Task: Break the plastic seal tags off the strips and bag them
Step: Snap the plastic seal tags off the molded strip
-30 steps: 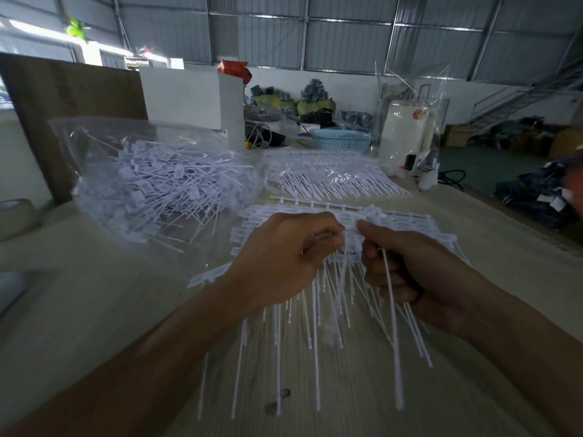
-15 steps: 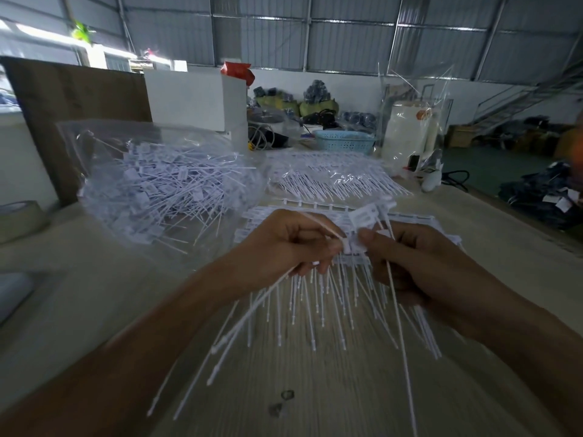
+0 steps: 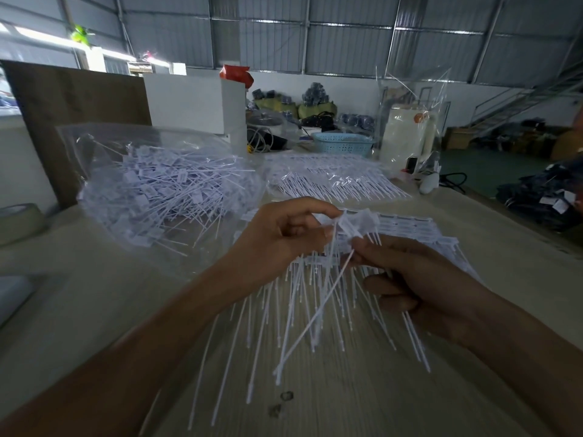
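While left grip (image 3: 284,234) pinches tag strip (image 3: 356,222) | right grip (image 3: 419,279) clutches loose tags (image 3: 413,329)

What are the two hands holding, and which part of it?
The left hand pinches the flat heads of white seal tags; the right hand grips thin tails of tags lower down.

no legible txt; print on seal tags (image 3: 362,220) prob too blurry.
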The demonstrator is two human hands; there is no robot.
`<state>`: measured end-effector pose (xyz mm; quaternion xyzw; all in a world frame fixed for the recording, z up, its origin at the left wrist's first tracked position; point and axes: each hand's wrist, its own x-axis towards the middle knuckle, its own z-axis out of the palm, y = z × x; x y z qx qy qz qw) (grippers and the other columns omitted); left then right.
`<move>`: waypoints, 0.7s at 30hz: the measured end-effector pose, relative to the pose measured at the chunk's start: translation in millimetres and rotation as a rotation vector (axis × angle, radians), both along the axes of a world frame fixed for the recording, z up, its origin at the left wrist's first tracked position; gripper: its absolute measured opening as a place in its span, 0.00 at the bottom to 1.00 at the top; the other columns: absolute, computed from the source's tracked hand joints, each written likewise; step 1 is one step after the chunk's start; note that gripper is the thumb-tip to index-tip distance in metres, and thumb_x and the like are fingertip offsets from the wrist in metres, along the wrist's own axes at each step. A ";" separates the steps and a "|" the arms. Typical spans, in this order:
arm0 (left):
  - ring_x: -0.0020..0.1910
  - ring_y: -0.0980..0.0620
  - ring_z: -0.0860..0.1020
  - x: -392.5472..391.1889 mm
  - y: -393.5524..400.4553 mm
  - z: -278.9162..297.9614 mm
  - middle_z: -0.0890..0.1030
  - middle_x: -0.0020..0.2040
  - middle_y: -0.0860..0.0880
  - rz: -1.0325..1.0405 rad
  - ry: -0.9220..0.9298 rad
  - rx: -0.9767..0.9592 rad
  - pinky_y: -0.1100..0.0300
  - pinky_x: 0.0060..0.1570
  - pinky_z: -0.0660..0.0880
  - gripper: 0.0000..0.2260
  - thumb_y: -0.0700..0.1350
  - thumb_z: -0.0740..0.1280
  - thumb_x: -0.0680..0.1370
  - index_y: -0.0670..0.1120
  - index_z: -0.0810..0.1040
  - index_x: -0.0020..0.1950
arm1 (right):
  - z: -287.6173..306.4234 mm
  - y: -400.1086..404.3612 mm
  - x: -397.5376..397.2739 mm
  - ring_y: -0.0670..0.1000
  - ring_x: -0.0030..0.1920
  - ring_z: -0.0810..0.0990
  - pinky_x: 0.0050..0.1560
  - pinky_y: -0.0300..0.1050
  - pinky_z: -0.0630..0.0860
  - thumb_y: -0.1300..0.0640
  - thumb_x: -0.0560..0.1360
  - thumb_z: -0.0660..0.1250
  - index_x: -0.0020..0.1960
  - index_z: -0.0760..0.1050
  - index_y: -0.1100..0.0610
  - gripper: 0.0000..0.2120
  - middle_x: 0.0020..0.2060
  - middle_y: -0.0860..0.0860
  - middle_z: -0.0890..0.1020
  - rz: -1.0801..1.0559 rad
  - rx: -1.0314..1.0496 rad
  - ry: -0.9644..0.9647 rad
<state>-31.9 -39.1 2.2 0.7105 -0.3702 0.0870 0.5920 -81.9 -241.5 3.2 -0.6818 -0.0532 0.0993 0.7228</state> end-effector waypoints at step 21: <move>0.46 0.51 0.72 14.4 21.6 -8.9 0.77 0.47 0.48 0.266 -0.700 0.807 0.55 0.49 0.69 0.13 0.44 0.64 0.82 0.48 0.80 0.66 | 28.7 -32.4 4.7 0.46 0.23 0.58 0.19 0.37 0.58 0.52 0.74 0.63 0.34 0.77 0.55 0.12 0.26 0.50 0.64 -0.095 -0.139 -0.139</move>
